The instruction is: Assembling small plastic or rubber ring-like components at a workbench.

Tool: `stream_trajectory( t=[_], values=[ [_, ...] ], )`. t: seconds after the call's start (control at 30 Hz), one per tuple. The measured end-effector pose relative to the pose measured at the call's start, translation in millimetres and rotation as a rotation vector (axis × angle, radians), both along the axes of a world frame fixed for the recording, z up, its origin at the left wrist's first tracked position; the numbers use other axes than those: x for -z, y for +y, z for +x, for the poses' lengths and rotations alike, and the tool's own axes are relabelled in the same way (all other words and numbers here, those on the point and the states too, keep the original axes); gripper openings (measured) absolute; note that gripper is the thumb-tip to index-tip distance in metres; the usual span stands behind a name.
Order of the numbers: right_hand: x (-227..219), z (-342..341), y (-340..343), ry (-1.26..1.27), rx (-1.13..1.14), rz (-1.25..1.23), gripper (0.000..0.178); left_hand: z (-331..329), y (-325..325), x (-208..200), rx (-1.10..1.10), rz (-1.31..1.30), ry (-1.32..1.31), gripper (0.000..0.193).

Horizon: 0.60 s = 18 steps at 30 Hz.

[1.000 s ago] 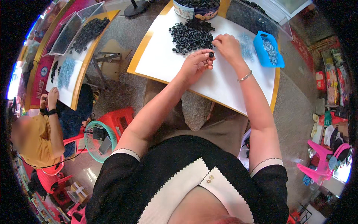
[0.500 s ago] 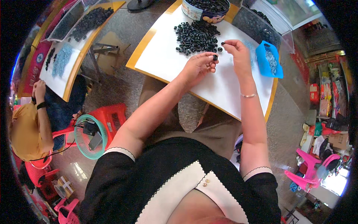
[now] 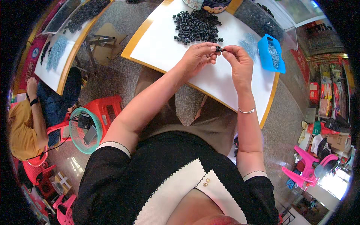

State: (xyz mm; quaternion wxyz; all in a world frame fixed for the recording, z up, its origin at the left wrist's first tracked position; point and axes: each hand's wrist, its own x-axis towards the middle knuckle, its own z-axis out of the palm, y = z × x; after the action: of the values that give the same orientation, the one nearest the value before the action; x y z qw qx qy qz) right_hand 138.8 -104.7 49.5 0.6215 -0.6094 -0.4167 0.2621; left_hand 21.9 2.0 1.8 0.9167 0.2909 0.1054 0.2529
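Note:
Over the white tabletop (image 3: 153, 43), my left hand (image 3: 197, 59) pinches a small black ring-like part (image 3: 218, 49) between thumb and fingers. My right hand (image 3: 240, 64) pinches a smaller black piece (image 3: 222, 50) against the right side of that part. The two pieces meet, but I cannot tell whether one is inside the other. Just beyond my hands lies a pile of short black cylindrical parts (image 3: 195, 27). To the right of my right hand stands a blue plastic scoop tray (image 3: 265, 58) with small pale, clear pieces in it.
A round tin (image 3: 198, 4) stands behind the pile. Loose pale pieces (image 3: 247, 44) lie beside the blue tray. Clear plastic panels border the far right edge. At left, another person (image 3: 28, 127) sits by a second table (image 3: 69, 62). A green basket (image 3: 80, 140) rests near a red stool (image 3: 107, 108).
My right hand has moved left and slightly down, bringing its small black piece against the part in my left hand. The whole view has shifted a little.

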Motion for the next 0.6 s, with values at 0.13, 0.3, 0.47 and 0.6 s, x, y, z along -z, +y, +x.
stream_trajectory(
  t=[0.13, 0.3, 0.47, 0.6],
  values=[
    [0.9, -0.2, -1.0, -0.098, 0.067, -0.034, 0.013, 0.9, -0.1, 1.1, -0.001, 0.022, 0.019, 0.018],
    [-1.1, -7.0, -2.1, -0.298, 0.109, -0.037, 0.013, 1.3, -1.7, 1.5, -0.008, 0.034, 0.033, 0.018],
    [-7.5, -10.3, -2.7, -0.724, 0.140, 0.018, 0.009, 2.6, -3.6, 2.7, -0.037, 0.091, 0.038, 0.016],
    [-6.0, -7.7, -1.8, -0.890, 0.119, 0.099, 0.006, 3.9, -5.4, 2.8, -0.057, 0.121, 0.069, 0.016]
  ],
)
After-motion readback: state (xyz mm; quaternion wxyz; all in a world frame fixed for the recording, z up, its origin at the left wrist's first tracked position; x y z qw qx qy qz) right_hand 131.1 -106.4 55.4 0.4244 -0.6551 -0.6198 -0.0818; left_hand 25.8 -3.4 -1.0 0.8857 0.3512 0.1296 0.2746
